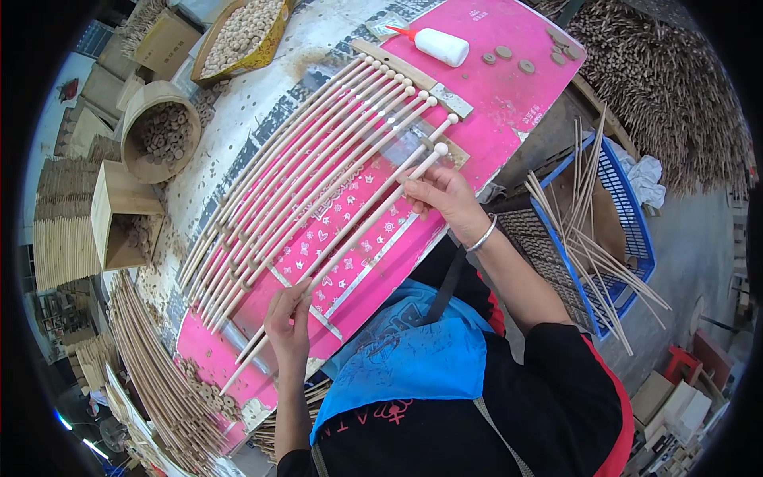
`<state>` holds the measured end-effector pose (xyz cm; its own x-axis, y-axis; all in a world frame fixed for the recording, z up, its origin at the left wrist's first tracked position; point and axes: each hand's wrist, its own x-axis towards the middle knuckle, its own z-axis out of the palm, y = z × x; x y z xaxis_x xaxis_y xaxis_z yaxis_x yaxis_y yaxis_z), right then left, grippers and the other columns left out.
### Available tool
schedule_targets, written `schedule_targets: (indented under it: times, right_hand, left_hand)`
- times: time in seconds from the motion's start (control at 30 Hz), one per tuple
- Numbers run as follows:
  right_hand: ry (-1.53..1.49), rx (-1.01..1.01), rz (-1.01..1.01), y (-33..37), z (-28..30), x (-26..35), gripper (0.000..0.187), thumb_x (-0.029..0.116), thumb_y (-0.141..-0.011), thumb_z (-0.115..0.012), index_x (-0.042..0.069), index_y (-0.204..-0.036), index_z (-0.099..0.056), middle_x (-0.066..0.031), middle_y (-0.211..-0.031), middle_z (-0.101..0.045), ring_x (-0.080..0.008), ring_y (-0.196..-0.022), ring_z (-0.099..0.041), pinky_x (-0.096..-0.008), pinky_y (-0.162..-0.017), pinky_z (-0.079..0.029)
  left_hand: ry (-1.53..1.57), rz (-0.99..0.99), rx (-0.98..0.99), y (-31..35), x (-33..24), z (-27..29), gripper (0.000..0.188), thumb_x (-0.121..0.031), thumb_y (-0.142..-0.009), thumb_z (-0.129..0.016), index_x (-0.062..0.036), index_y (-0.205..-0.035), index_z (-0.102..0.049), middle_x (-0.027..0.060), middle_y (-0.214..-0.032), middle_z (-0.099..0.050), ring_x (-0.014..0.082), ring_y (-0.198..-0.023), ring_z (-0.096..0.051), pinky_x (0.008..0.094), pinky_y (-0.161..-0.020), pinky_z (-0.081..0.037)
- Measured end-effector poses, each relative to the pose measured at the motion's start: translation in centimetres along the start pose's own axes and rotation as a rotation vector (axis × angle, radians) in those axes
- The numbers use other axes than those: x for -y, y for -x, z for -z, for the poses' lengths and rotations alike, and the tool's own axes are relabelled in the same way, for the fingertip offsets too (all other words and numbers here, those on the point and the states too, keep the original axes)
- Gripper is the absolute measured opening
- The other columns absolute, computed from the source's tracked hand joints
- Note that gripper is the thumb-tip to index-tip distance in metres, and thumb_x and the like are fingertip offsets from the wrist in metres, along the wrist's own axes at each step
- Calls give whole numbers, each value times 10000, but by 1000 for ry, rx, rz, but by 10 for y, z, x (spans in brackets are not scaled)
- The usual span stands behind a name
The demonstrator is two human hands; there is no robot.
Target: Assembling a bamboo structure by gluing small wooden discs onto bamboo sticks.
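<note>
A slim wooden stick (pixel 362 230) with a round bead on its end runs slantwise between my hands. My right hand (pixel 445 195) pinches it just below the bead (pixel 441 149). Lower down, my left hand (pixel 288 318) has its fingers closed around the same stick. Beside it, another beaded stick (pixel 381 205) lies on the pink board (pixel 421 230). Several more beaded sticks (pixel 310 167) lie in a row to the left, with brown wooden rings (pixel 246 282) around some of them. Their bead ends are near a wooden strip (pixel 397 67).
A white glue bottle (pixel 441 46) with a red tip lies at the back, near loose wooden discs (pixel 526 66). A tray of beads (pixel 242 32) and two containers of rings (pixel 163 131) stand left. A blue basket (pixel 640 222) with sticks is at right.
</note>
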<state>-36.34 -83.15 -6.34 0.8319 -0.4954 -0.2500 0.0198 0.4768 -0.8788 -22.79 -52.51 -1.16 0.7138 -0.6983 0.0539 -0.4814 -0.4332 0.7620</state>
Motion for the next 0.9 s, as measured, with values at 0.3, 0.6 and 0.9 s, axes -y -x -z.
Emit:
schedule_targets:
  times: [0.3,0.6,0.9]
  right_hand:
    - [249,-347,224,-25,35,10,226,243,-981,-709,27,-1025,-660,6,-765,-640,-40,-618,-563,-200,-533,-430]
    - [264,-423,164,-13,48,18,205,209,-1018,-648,9,-1063,-656,2,-776,-625,-41,-654,-557,-199,-585,-451]
    - [275,-402,224,-16,55,8,185,159,-996,-667,-3,-1085,-676,21,-785,-620,-43,-673,-550,-208,-607,-458]
  left_hand:
    - [-52,-136,-74,-53,0,-35,223,46,-907,-687,-21,-1117,-725,80,-982,-599,161,-824,-625,264,-635,-498]
    - [-299,-214,-109,-89,8,-62,201,-28,-896,-703,-48,-1094,-732,91,-947,-592,242,-821,-629,346,-669,-511]
    - [-490,-347,-60,-85,-1,-61,415,-119,-843,-766,-100,-1253,-705,79,-1040,-609,274,-974,-589,417,-865,-470]
